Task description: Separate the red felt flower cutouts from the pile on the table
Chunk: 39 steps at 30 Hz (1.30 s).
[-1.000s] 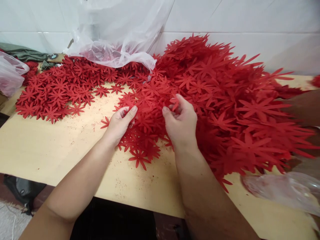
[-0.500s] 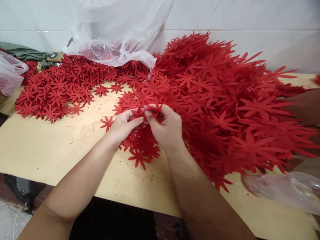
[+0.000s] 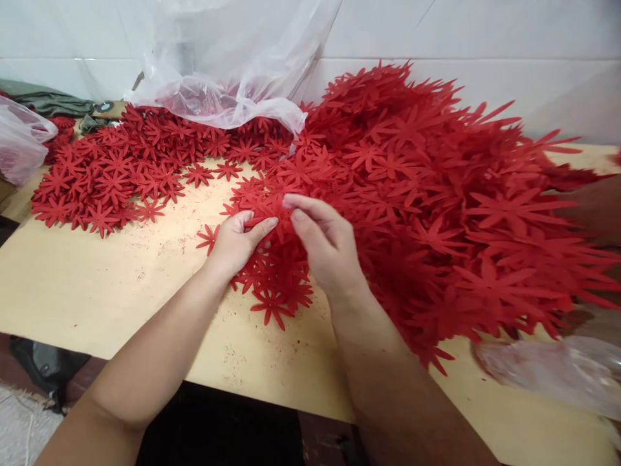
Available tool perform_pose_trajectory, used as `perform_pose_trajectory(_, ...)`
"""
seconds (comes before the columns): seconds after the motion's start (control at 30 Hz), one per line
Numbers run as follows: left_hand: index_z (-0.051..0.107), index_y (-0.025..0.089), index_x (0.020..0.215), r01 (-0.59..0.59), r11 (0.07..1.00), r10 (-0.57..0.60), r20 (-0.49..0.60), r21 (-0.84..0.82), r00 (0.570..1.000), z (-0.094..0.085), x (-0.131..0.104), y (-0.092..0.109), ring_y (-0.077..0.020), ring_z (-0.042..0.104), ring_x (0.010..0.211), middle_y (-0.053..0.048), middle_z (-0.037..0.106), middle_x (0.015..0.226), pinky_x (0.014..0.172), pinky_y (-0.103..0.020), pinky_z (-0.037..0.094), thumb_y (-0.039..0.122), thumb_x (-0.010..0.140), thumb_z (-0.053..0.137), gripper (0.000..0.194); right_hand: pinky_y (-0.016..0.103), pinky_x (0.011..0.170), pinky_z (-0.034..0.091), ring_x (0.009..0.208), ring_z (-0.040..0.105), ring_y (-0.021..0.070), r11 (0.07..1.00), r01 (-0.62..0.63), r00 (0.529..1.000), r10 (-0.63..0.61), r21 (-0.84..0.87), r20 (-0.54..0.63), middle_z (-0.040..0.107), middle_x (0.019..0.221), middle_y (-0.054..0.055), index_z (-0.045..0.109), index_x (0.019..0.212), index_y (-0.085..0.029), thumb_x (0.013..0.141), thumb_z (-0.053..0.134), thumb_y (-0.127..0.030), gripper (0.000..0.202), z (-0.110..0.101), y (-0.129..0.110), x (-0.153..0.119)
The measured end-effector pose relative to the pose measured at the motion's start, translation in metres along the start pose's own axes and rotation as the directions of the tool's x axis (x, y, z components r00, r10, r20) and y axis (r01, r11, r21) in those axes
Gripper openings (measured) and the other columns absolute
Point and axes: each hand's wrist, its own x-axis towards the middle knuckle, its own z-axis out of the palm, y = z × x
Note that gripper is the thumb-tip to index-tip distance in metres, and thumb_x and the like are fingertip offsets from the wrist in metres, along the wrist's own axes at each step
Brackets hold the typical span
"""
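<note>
My left hand is closed, its thumb pressing on a red felt-like flower cutout with narrow petals. This cutout blends with the red ones behind it, so its outline is hard to follow. Just to the right is my right hand, its fingers curled and the thumb close to the index fingertip. Whether anything small sits in that pinch I cannot make out. Below and between the hands, a small cluster of flower cutouts lies on the table. A single cutout is beside my left wrist.
A tall heap of large red flower cutouts fills the right side. Smaller, darker cutouts are piled at the back left. A clear plastic bag stands against the tiled wall. More plastic lies at the right edge.
My right hand has drawn slightly away from the left, its fingertips off the cutout they were touching. My left hand stays in nearly the same place. The view has shifted very little.
</note>
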Motion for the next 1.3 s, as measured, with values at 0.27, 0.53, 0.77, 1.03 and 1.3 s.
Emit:
perform_pose_trajectory(0.27, 0.055, 0.017, 0.066, -0.041, 0.999, 0.041, 0.026, 0.002, 0.999, -0.001, 0.001, -0.001, -0.0052, 0.042, 0.051, 0.006, 0.049, 0.056, 0.054, -0.02, 0.036, 0.039, 0.078, 0.062, 0.026, 0.034, 0.076, 0.052, 0.074, 0.061, 0.0151, 0.956, -0.174, 0.984, 0.163, 0.235, 0.068, 0.065, 0.078, 0.0, 0.061, 0.08, -0.02, 0.072, 0.065, -0.03, 0.012, 0.01, -0.001, 0.0)
perform_pose_trajectory(0.53, 0.057, 0.016, 0.072, -0.031, 0.996, 0.029, 0.031, 0.08, 0.999, -0.001, 0.006, 0.0, -0.0052, 0.05, 0.051, 0.004, 0.059, 0.055, 0.059, -0.019, 0.04, 0.018, 0.083, 0.055, 0.012, 0.032, 0.071, 0.051, 0.07, 0.058, 0.0138, 0.975, -0.115, 0.974, 0.148, 0.19, -0.173, 0.06, 0.076, 0.001, 0.056, 0.077, -0.022, 0.072, 0.063, -0.02, 0.009, 0.005, 0.005, 0.006)
perform_pose_trajectory(0.77, 0.057, 0.017, 0.068, 0.011, 0.989, -0.004, -0.05, 0.148, 0.999, -0.004, 0.005, 0.001, -0.0048, 0.041, 0.04, 0.006, 0.051, 0.044, 0.048, -0.019, 0.032, 0.03, 0.086, 0.053, 0.023, 0.026, 0.05, 0.038, 0.049, 0.04, 0.0092, 0.957, -0.195, 0.969, 0.222, 0.214, -0.111, 0.044, 0.057, -0.003, 0.05, 0.063, -0.022, 0.077, 0.064, -0.029, 0.021, 0.001, 0.001, 0.007)
perform_pose_trajectory(1.03, 0.067, 0.016, 0.087, -0.147, 0.963, 0.137, 0.059, 0.224, 0.989, -0.002, 0.004, -0.004, -0.0095, 0.061, 0.084, -0.003, 0.07, 0.091, 0.084, -0.024, 0.045, 0.014, 0.079, 0.059, 0.011, 0.024, 0.047, 0.033, 0.046, 0.036, 0.007, 0.916, -0.293, 0.94, 0.328, 0.274, -0.09, 0.041, 0.052, -0.005, 0.046, 0.058, -0.021, 0.075, 0.067, -0.04, 0.033, 0.001, -0.003, 0.007)
perform_pose_trajectory(1.3, 0.063, 0.019, 0.106, -0.265, 0.957, 0.254, 0.105, 0.114, 0.962, -0.006, 0.005, -0.007, -0.0169, 0.06, 0.099, -0.005, 0.066, 0.102, 0.092, -0.033, 0.045, 0.032, 0.073, 0.069, 0.036, 0.025, 0.058, 0.045, 0.059, 0.051, 0.0092, 0.907, -0.228, 0.973, 0.201, 0.353, 0.114, 0.056, 0.07, -0.003, 0.055, 0.078, -0.022, 0.069, 0.071, -0.049, 0.033, 0.005, 0.0, 0.004)
